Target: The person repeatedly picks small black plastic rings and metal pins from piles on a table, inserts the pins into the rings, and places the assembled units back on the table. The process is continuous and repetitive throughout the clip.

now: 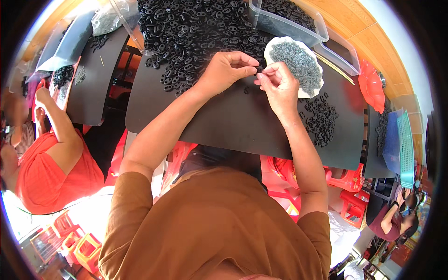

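Note:
My left hand (227, 70) and my right hand (278, 83) meet over a black work board (233, 121). Both pinch one small black plastic piece (259, 69) between their fingertips. A large heap of black plastic ring pieces (186, 28) lies just beyond my left hand. A white dish of small grey metal parts (296, 63) sits right behind my right hand. A smaller pile of black pieces (321, 119) lies to the right of my right forearm.
Clear plastic tubs (298, 30) stand at the back right, an orange tray (371, 84) and a teal basket (405, 149) further right. A person in red (51, 163) works at a second black board (95, 79) on the left. Red stools (347, 186) stand below.

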### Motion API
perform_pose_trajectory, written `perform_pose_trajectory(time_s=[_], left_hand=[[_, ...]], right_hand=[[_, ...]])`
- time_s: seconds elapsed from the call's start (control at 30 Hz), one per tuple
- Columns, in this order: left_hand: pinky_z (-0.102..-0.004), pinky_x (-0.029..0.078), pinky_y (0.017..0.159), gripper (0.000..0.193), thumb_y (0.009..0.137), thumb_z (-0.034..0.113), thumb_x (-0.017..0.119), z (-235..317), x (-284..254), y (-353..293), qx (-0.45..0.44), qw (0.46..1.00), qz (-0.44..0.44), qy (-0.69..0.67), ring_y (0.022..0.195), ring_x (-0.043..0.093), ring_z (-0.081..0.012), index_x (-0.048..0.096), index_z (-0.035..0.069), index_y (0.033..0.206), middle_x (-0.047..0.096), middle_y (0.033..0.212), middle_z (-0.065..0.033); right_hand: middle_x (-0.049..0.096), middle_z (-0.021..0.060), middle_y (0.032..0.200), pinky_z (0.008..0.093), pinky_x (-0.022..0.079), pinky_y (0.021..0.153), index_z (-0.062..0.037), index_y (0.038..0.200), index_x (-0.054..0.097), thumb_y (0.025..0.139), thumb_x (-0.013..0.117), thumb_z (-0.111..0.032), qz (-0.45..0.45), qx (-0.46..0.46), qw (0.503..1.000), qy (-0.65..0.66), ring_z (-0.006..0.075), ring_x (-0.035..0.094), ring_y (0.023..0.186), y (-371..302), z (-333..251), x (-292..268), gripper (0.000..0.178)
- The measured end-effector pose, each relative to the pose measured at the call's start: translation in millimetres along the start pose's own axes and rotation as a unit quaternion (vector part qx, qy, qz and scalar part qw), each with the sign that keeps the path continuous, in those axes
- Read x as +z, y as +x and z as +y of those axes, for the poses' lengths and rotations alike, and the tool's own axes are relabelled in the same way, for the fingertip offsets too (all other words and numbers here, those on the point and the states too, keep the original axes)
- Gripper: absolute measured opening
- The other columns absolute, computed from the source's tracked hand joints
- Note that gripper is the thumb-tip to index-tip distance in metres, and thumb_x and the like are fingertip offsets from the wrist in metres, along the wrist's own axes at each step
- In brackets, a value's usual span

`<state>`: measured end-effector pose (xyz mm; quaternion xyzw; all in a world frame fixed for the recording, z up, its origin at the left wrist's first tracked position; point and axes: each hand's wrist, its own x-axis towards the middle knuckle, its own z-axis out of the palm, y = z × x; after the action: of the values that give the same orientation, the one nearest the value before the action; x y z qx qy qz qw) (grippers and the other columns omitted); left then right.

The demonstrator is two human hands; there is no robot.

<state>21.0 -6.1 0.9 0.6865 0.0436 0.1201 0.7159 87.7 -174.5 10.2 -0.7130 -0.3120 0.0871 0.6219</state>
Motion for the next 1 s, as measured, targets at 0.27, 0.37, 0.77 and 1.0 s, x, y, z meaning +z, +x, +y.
perform_pose_trajectory(time_s=[0.27, 0.37, 0.77, 1.0], left_hand=[[-0.0226, 0.054, 0.076, 0.017, 0.086, 0.003, 0.070, 2.7, 0.3, -2.1, 0.012, 0.992, -0.021, 0.127, 0.082, 0.067, -0.0082, 0.070, 0.001, 0.103, 0.072, 0.089, -0.0021], [-0.0243, 0.055, 0.076, 0.017, 0.085, 0.002, 0.070, 2.8, 1.4, -3.5, 0.046, 0.983, -0.029, 0.174, 0.083, 0.068, -0.0101, 0.070, 0.001, 0.102, 0.073, 0.089, -0.0042], [-0.0287, 0.056, 0.078, 0.021, 0.082, 0.001, 0.069, 5.8, 3.8, -7.8, 0.084, 0.971, -0.043, 0.219, 0.085, 0.072, -0.0171, 0.065, 0.002, 0.103, 0.074, 0.092, -0.0092], [-0.0287, 0.056, 0.075, 0.020, 0.082, 0.001, 0.070, 3.8, 5.0, -6.9, 0.108, 0.962, -0.040, 0.246, 0.081, 0.072, -0.0164, 0.067, 0.004, 0.101, 0.074, 0.088, -0.0089]], right_hand=[[0.068, 0.0083, 0.076, 0.0262, 0.053, 0.059, -0.0008, 0.090, 0.056, 0.083, 0.066, 0.008, 0.008, -0.047, 0.996, -0.080, 0.0154, 0.071, 0.069, -4.3, 9.3, 8.3, 0.015], [0.067, 0.0112, 0.078, 0.0326, 0.052, 0.060, -0.0019, 0.091, 0.056, 0.079, 0.067, 0.007, 0.001, -0.081, 0.980, -0.183, 0.0235, 0.069, 0.070, -5.6, 7.3, 8.4, 0.018], [0.065, 0.0165, 0.085, 0.0420, 0.050, 0.067, -0.0015, 0.090, 0.059, 0.075, 0.070, 0.004, -0.037, -0.120, 0.956, -0.266, 0.0367, 0.064, 0.078, -5.9, 4.4, 0.7, 0.020], [0.065, 0.0162, 0.085, 0.0430, 0.049, 0.067, -0.0002, 0.089, 0.059, 0.077, 0.068, 0.004, -0.034, -0.126, 0.956, -0.264, 0.0373, 0.063, 0.078, -7.2, 4.4, 0.3, 0.016]])
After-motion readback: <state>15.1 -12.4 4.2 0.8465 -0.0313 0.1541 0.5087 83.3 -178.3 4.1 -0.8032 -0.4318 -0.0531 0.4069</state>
